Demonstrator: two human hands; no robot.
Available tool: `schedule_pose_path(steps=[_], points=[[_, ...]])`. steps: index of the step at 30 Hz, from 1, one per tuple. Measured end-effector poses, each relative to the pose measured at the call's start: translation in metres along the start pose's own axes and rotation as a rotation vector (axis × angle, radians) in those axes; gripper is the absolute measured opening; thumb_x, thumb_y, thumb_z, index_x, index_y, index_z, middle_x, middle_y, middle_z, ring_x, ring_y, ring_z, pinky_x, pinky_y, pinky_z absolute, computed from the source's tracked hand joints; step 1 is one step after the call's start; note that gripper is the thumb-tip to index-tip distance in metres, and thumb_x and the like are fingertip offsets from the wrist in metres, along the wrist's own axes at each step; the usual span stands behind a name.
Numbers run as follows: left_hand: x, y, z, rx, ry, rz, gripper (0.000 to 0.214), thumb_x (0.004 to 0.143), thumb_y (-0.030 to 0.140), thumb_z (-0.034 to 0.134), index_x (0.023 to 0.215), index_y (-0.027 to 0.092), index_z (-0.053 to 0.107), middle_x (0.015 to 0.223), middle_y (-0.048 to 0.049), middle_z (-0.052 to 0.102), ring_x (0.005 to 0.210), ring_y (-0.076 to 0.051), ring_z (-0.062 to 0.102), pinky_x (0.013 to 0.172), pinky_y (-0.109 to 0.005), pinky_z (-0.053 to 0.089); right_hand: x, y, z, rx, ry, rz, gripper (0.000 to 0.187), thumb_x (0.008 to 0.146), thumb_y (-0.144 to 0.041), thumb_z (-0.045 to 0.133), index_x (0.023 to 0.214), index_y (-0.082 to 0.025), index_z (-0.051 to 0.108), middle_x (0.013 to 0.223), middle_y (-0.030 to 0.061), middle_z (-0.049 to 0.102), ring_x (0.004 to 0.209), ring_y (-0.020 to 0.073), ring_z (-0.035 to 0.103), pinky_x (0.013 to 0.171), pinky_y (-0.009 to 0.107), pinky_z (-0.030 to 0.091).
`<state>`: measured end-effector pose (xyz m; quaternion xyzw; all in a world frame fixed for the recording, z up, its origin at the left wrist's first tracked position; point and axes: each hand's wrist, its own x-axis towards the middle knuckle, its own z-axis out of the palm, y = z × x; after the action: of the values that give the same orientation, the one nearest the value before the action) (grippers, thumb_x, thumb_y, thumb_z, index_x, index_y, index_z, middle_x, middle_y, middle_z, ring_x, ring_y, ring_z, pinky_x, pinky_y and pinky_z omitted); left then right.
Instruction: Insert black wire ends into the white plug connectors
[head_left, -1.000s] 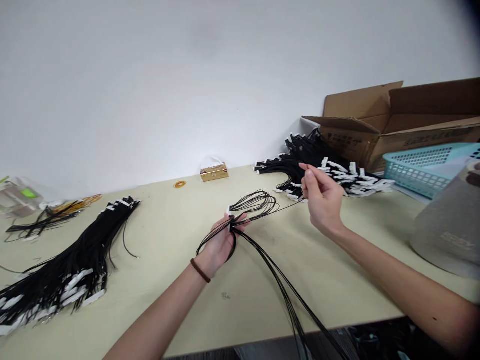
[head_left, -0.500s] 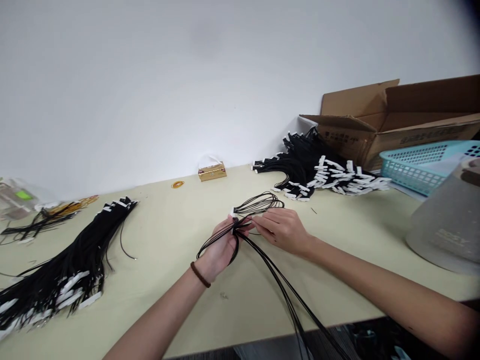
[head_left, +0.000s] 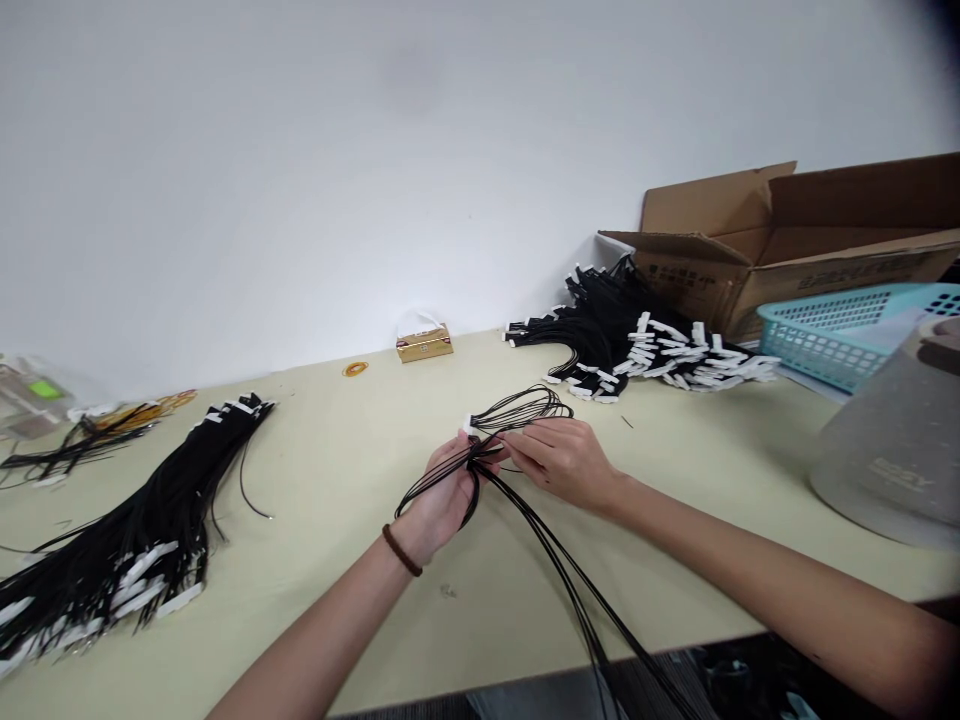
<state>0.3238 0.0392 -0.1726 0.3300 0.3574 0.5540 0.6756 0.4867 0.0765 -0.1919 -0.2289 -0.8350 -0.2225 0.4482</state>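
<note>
My left hand (head_left: 444, 492), with a brown band at its wrist, is closed around a looped bundle of thin black wires (head_left: 525, 520). A white connector (head_left: 470, 424) sticks up from the bundle above my fingers. Wire loops bulge out on both sides of the grip, and long tails hang down over the table's front edge. My right hand (head_left: 564, 458) pinches at the wires just right of the connector. Its fingertips are close to the left hand's, and the exact strand between them is too small to make out.
A heap of black wires with white connectors (head_left: 600, 340) lies back right, before a cardboard box (head_left: 697, 270), a blue basket (head_left: 814, 340) and a grey container (head_left: 892, 440). More wires (head_left: 157, 500) lie left. Rubber bands (head_left: 355, 369) and a gold tissue pack (head_left: 424, 345) sit behind.
Both hands stay almost in place on the bundle. The upper wire loop has shifted very slightly to the right.
</note>
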Motion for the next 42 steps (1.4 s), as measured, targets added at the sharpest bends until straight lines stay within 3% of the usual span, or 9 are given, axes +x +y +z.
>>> schedule_pose_path(steps=[8, 18, 26, 42], points=[[0.0000, -0.0004, 0.0005, 0.028, -0.029, 0.023, 0.021, 0.074, 0.029, 0.061, 0.081, 0.010, 0.062, 0.079, -0.0080, 0.067, 0.076, -0.016, 0.062, 0.065, -0.026, 0.043, 0.0004, -0.0011, -0.0004, 0.011, -0.001, 0.015, 0.014, 0.084, -0.015, 0.051, 0.073, -0.017, 0.059, 0.062, -0.0007, 0.060, 0.055, 0.0088, 0.050, 0.056, 0.022, 0.034], [-0.0004, -0.0012, 0.0020, 0.010, -0.017, 0.035, 0.027, 0.071, 0.038, 0.063, 0.076, 0.012, 0.061, 0.080, -0.0067, 0.067, 0.080, -0.017, 0.062, 0.074, -0.029, 0.046, -0.0001, -0.0029, 0.0008, 0.073, -0.012, 0.060, 0.016, 0.084, -0.014, 0.048, 0.072, -0.017, 0.058, 0.063, -0.0005, 0.060, 0.054, 0.0086, 0.050, 0.055, 0.022, 0.034], [-0.0002, -0.0012, 0.0027, -0.004, -0.018, 0.038, 0.025, 0.071, 0.034, 0.065, 0.079, 0.011, 0.062, 0.080, -0.0064, 0.068, 0.082, -0.017, 0.062, 0.078, -0.030, 0.047, -0.0019, -0.0038, 0.0018, 0.125, -0.053, 0.127, 0.018, 0.086, -0.019, 0.046, 0.075, -0.019, 0.060, 0.059, 0.0005, 0.058, 0.055, 0.0100, 0.051, 0.056, 0.021, 0.036], [-0.0011, -0.0006, 0.0035, 0.015, -0.005, 0.037, 0.028, 0.071, 0.038, 0.063, 0.078, 0.011, 0.063, 0.081, -0.0066, 0.068, 0.079, -0.016, 0.062, 0.078, -0.030, 0.047, -0.0018, -0.0028, 0.0025, 0.103, -0.018, 0.092, 0.015, 0.083, -0.015, 0.050, 0.071, -0.018, 0.058, 0.059, -0.0006, 0.057, 0.055, 0.0092, 0.050, 0.056, 0.021, 0.034]])
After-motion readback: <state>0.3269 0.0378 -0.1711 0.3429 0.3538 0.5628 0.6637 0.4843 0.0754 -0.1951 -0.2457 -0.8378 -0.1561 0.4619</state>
